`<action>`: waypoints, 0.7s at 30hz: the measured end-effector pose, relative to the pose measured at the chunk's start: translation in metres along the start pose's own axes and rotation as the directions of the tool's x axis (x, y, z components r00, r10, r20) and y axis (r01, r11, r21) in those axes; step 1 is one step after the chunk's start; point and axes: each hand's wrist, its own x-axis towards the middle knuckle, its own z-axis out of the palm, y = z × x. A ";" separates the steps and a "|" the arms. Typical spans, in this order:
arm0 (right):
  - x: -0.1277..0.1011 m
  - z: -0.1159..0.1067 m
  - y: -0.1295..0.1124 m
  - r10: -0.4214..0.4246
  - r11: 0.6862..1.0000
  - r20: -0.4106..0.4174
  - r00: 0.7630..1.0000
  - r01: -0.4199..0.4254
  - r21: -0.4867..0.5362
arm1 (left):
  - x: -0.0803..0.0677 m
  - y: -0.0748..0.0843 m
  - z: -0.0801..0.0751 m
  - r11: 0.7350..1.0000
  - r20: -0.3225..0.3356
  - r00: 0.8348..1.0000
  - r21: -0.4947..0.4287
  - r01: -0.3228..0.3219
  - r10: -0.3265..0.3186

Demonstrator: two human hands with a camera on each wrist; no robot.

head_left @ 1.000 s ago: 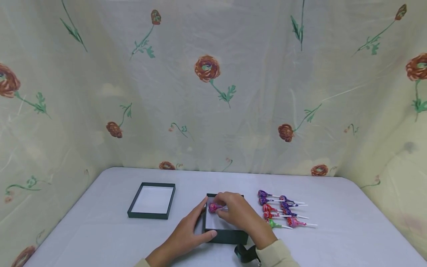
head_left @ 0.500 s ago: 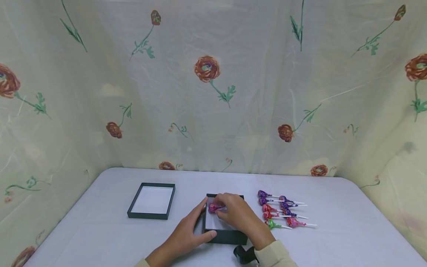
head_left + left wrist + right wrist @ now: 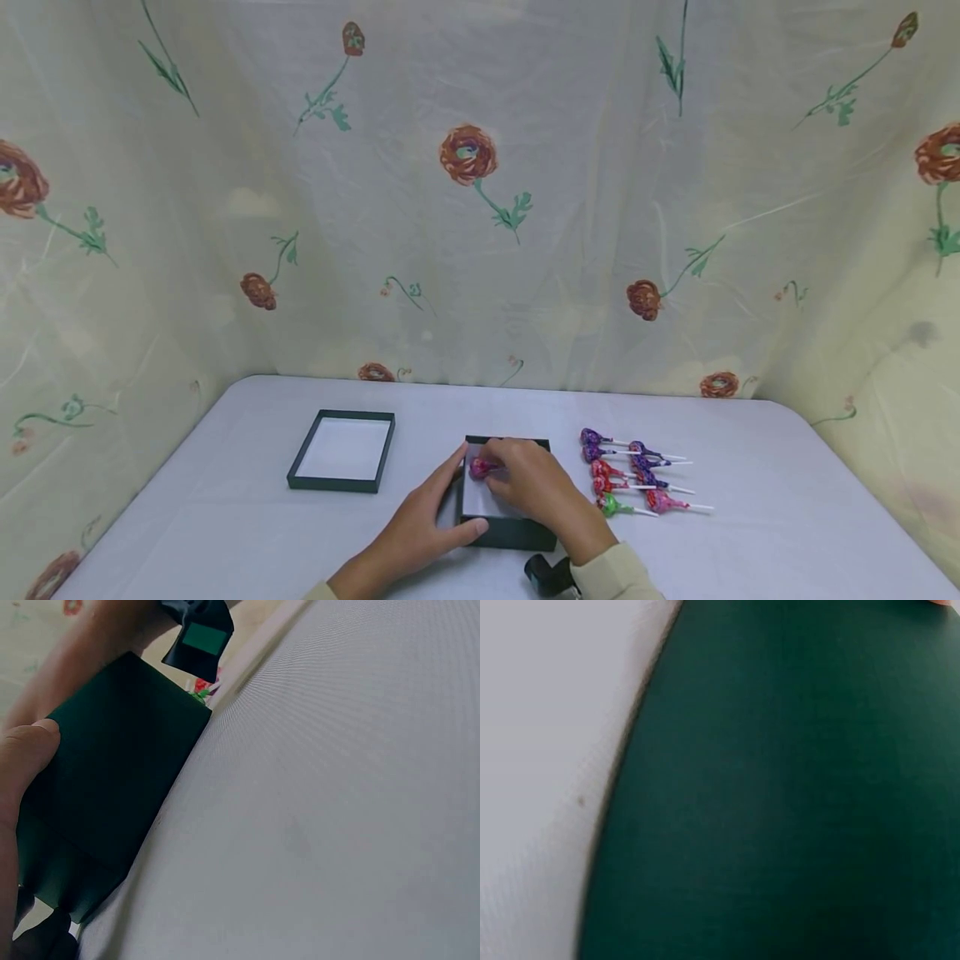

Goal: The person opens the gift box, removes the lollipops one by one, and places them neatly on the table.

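Note:
A dark green open box (image 3: 512, 533) with a white inside stands before me. My left hand (image 3: 423, 518) steadies it, thumb against the front near the left corner and extended fingers along the left side. In the left wrist view, the thumb (image 3: 34, 750) lies on the green box wall (image 3: 120, 765). Inside the box, my right hand (image 3: 534, 482) pinches a pink-wrapped lollipop (image 3: 478, 468), whose head points left. Its stick is hidden by the fingers. The right wrist view is mostly filled by the green box wall (image 3: 765, 787).
A green-rimmed lid (image 3: 341, 485) lies white side up to the left. Several lollipops, purple (image 3: 591, 437), red (image 3: 602, 470), green (image 3: 609, 504) and pink (image 3: 663, 502), lie in two columns at right. A black strap-like device (image 3: 547, 575) sits by my right wrist.
My right hand and wrist have shifted very slightly down and to the left, still pinching the lollipop. The left hand, box and lid stay in place.

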 end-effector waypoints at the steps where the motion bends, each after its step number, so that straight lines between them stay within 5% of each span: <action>1: 0.000 0.000 0.000 0.002 1.000 0.001 1.000 -0.002 -0.007 | 0.000 0.000 0.000 1.000 -0.001 1.000 0.001 -0.001 0.001; 21: 0.000 0.001 0.000 0.031 0.999 0.032 0.999 -0.029 -0.038 | 0.001 0.000 0.001 1.000 0.007 1.000 -0.011 0.020 -0.020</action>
